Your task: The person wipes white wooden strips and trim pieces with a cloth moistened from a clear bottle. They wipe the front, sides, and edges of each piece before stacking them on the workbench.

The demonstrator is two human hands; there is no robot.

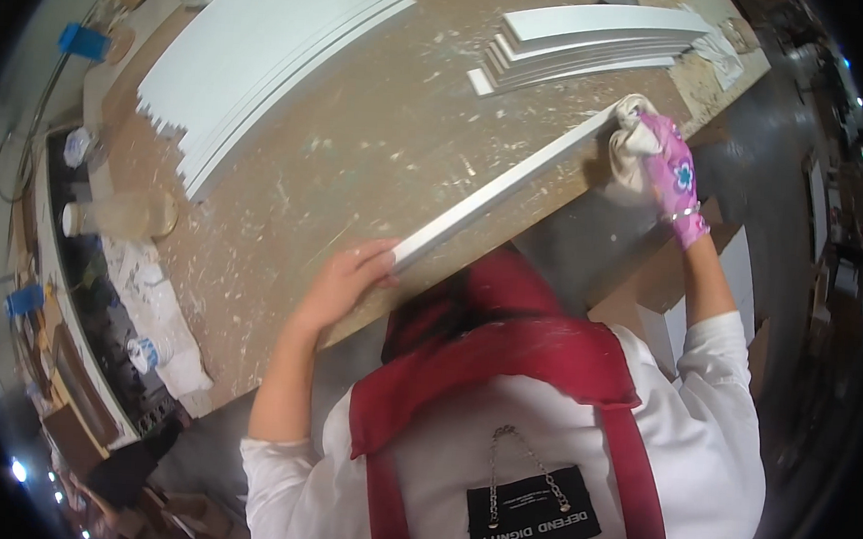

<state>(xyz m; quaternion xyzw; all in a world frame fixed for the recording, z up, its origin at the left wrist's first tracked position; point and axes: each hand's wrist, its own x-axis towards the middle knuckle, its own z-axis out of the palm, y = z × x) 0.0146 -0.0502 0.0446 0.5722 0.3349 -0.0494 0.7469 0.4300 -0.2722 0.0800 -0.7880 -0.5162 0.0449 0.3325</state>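
Observation:
A long, narrow white strip (504, 187) lies slantwise along the near edge of the brown, paint-spotted worktable (361, 137). My bare left hand (350, 276) grips the strip's near left end between thumb and fingers. At its far right end, my right hand (667, 170), in a pink flowered glove, holds a bunched off-white cloth (633, 144) against the strip. The cloth hides the strip's tip and hangs partly over the table edge.
Many white strips (267, 52) lie side by side at the far left. A smaller stack of white pieces (594, 42) sits at the back right. On the left stand a cloudy jar (124, 215) and a small can (145, 353) on stained paper. Cardboard boxes (638, 292) stand below the table's right edge.

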